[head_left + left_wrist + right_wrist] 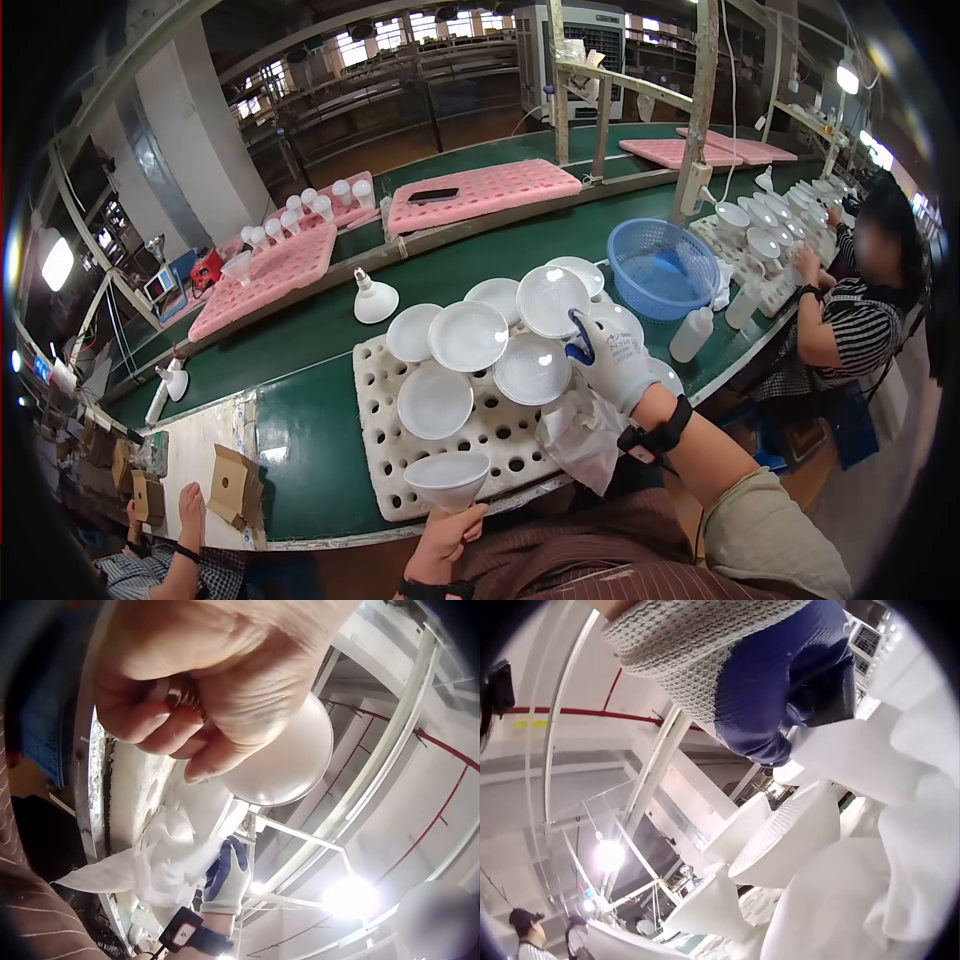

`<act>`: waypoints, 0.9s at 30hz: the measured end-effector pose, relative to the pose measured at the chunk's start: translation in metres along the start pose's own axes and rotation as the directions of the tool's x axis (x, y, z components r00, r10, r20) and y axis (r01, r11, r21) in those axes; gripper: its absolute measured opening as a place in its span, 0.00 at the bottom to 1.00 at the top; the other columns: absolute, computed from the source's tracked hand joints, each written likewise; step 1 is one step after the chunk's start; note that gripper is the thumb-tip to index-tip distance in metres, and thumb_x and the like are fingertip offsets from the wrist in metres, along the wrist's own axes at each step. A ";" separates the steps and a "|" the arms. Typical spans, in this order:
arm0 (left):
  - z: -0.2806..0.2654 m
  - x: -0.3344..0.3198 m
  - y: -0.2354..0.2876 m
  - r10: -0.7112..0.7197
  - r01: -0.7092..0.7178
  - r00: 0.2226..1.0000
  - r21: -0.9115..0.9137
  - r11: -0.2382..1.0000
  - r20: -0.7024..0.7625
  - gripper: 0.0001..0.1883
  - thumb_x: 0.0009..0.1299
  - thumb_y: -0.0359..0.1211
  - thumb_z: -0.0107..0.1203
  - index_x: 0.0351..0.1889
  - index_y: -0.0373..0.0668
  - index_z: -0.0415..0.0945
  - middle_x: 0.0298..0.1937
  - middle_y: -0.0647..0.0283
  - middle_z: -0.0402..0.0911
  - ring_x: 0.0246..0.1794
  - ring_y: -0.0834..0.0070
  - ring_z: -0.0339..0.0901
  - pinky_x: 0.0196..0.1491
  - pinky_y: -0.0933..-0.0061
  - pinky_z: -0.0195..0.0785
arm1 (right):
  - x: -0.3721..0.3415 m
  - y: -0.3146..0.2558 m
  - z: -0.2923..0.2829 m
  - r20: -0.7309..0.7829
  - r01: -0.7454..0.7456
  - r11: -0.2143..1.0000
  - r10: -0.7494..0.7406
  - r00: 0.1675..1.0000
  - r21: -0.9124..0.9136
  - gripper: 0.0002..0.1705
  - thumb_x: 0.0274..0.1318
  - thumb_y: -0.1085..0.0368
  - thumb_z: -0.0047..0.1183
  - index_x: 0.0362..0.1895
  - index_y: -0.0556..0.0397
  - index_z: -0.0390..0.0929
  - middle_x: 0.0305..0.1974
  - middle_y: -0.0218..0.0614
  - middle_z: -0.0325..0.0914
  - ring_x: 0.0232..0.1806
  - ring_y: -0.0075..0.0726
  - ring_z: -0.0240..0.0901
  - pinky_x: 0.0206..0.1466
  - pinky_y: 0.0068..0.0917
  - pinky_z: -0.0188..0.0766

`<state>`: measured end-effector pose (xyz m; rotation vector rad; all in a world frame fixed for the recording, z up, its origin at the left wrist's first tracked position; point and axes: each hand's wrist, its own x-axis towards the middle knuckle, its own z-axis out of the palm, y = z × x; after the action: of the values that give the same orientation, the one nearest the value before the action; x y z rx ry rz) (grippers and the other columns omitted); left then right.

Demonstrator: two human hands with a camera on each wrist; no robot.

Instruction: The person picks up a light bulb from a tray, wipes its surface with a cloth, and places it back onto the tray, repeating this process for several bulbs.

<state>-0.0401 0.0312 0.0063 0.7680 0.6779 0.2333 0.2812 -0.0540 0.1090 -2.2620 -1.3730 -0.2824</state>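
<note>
My bare left hand (448, 540) grips a white reflector lamp (447, 478) by its metal screw base, at the front edge of the foam tray (380, 440). In the left wrist view the fingers (169, 731) curl round that threaded base, and the lamp's wide face points away from the palm. My right hand (612, 362), in a white glove with blue fingers, is at the rims of the lamps standing on the tray. Its bent fingertips overlap one lamp (553, 300); I cannot tell whether they pinch it. Crumpled white cloth (585, 435) hangs below that wrist.
Behind the tray stand a lone lamp (375, 300) and a blue basket (663, 270). A white bottle (692, 335) is near the right edge. Pink foam trays (480, 195) line the far side. One person (850, 320) works at right; another person's hands (190, 515) show at lower left.
</note>
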 end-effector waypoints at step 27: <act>0.013 -0.002 -0.014 -0.024 0.026 1.000 0.155 0.988 -0.014 0.15 0.63 0.18 0.59 0.48 0.33 0.73 0.28 0.66 0.74 0.16 0.84 0.63 0.18 0.81 0.53 | -0.090 -0.038 -0.003 0.430 0.621 0.660 -0.457 0.779 -0.424 0.26 0.60 0.57 0.47 0.63 0.47 0.67 0.55 0.47 0.69 0.50 0.54 0.71 0.46 0.50 0.72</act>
<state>-0.0338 0.0128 0.0042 0.9070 0.7232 0.1636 0.2056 -0.1105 0.0855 -2.3052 -2.4018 -0.6373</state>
